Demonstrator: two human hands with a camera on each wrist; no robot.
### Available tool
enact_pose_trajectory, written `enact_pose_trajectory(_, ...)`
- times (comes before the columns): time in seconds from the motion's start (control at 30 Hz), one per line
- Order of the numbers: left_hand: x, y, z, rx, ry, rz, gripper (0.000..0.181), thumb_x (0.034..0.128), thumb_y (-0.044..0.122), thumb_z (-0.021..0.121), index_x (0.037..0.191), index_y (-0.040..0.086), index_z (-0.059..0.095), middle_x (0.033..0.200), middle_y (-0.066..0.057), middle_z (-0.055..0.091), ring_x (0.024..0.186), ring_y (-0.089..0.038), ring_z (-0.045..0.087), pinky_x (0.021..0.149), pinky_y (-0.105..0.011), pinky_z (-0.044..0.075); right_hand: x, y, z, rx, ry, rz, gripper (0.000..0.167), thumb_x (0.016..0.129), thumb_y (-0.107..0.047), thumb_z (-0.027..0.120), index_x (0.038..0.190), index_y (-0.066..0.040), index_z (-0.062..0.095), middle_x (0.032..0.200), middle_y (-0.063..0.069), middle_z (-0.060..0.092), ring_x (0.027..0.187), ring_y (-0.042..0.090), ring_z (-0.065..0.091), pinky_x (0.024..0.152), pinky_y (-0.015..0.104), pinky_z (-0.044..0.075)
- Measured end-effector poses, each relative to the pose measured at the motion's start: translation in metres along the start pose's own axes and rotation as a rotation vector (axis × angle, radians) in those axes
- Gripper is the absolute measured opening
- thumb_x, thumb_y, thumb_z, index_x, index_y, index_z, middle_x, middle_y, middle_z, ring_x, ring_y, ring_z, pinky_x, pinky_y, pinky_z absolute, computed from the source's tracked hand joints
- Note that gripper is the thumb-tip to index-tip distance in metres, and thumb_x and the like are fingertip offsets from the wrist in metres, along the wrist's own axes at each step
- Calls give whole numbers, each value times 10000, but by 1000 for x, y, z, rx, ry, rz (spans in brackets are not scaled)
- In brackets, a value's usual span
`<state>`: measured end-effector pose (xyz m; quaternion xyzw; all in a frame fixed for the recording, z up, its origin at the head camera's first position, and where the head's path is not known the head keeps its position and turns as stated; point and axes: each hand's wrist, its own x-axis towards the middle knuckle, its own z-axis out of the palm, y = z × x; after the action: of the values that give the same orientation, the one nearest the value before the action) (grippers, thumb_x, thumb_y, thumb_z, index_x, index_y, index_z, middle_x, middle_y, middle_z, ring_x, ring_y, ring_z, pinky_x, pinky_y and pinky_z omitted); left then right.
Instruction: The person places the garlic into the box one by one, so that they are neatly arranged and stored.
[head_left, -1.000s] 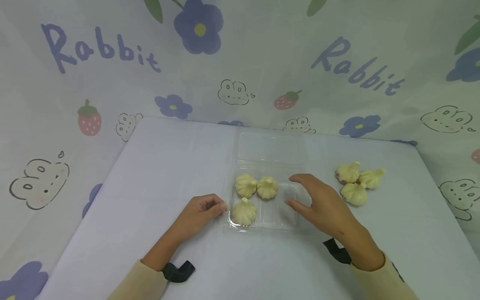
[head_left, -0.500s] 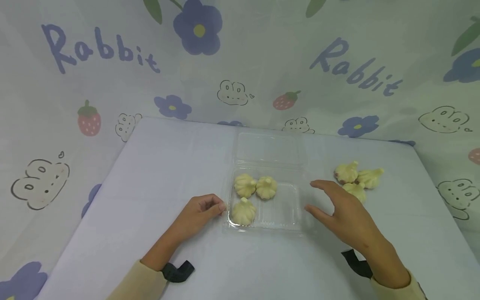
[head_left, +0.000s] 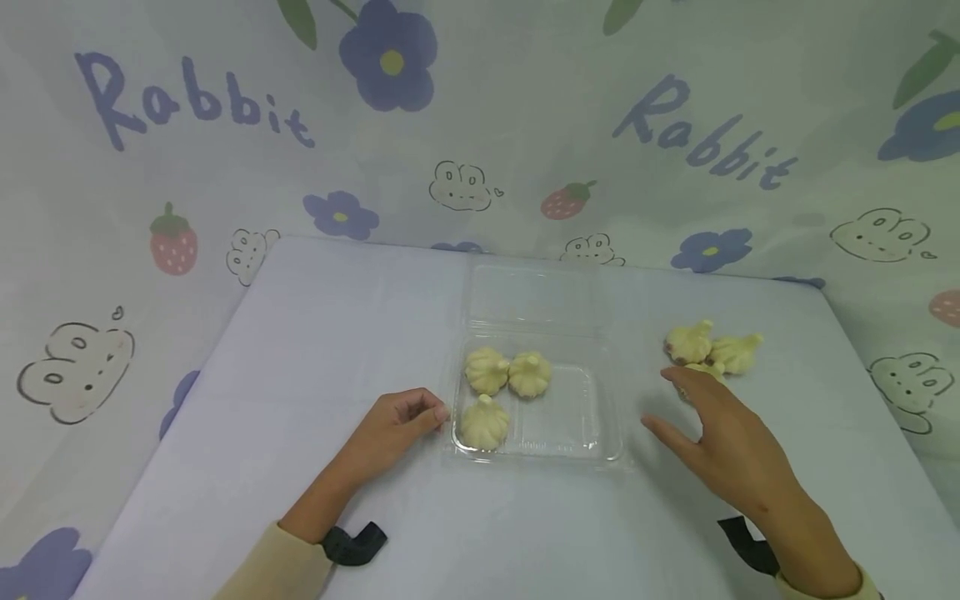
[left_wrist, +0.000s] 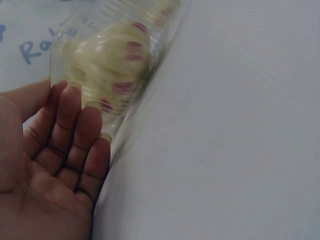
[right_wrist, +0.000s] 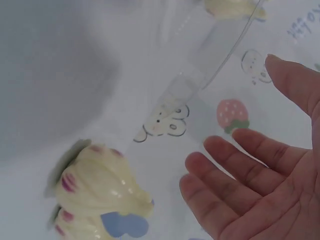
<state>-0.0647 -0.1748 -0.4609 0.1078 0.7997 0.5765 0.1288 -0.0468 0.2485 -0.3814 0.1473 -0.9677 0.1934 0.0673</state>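
Upper left and upper right we read “Rabbit” (head_left: 197, 102); lower centre, the left hand (head_left: 393, 432) pinches a clear container (head_left: 561, 421); lower right, the right hand (head_left: 738, 454), spread, empty, hangs by garlic (head_left: 735, 355).

Garlic bulbs (head_left: 529, 375) number six: three in the one clear plastic container (head_left: 558, 417), two side by side and one nearer, and three clustered on the one table (head_left: 337, 317), the last partly hidden behind the right hand (head_left: 727, 442). The container has one lid (head_left: 536, 293). With the left hand (head_left: 397, 427) the hands make two; there are also two black bands (head_left: 354, 545) and two pale sleeves (head_left: 281, 562). The one backdrop (head_left: 495, 108) shows, in the head view, two "Rabbit" words (head_left: 672, 133), six rabbit faces (head_left: 461, 187), three strawberries (head_left: 174, 243) and eight blue flowers (head_left: 341, 216), some cut off.
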Motion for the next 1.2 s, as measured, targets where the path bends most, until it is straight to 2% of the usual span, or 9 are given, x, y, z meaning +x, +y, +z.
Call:
enact_pose_trajectory(0.13, 0, -2, -1, 2, 1, 5, 212, 1050, 292, 661, 1000, 102, 742, 934, -26, 693, 921, -189, 615, 810, -283, 487, -2, 9, 0, -34, 30, 25, 743, 869, -302, 873, 1469, -47, 519, 1435, 244, 567, 1300, 463, 523, 958, 655, 447)
enact_pose_trajectory(0.3, 1, -3, -1, 3, 4, -5, 209, 1041, 313, 672, 998, 123, 746, 929, -4, 696, 911, -191, 618, 797, -293, 491, -3, 18, -1, -51, 16, 68, 750, 899, -321, 846, 1494, -31, 494, 1454, 290, 527, 1322, 508, 476, 1002, 686, 399)
enact_pose_trajectory(0.5, 1, -4, -2, 7, 3, -6, 214, 1044, 331, 667, 1006, 136, 747, 934, 7, 699, 919, -202, 619, 800, -300, 493, -4, 27, -4, -64, 44, 80, 744, 908, -305, 834, 1483, 9, 481, 1473, 301, 497, 1332, 517, 450, 1038, 685, 364)
enact_pose_trajectory(0.77, 1, -5, -1, 8, 6, -8, 205, 1041, 319, 671, 1016, 131, 750, 940, 5, 704, 926, -197, 631, 810, -298, 499, -3, 38, -6, -56, 78, 128, 766, 906, -326, 836, 1479, 32, 473, 1442, 313, 515, 1288, 535, 484, 939, 696, 416)
enact_pose_trajectory(1.0, 2, -4, 0, 0, 0, 6, 196, 1047, 263, 664, 1009, 90, 746, 936, -27, 699, 922, -199, 633, 817, -289, 511, 1, 47, -5, -65, -15, 226, 857, 943, -442, 781, 1516, 71, 403, 1482, 358, 454, 1307, 573, 448, 943, 729, 404)
enact_pose_trajectory(1.2, 1, -2, 0, -3, -1, 0, 195, 1043, 258, 671, 1010, 81, 745, 936, -38, 698, 923, -200, 629, 817, -284, 507, 3, 59, -4, 22, -74, 286, 960, 972, -480, 737, 1575, 105, 271, 1484, 401, 422, 1337, 613, 393, 970, 747, 366)
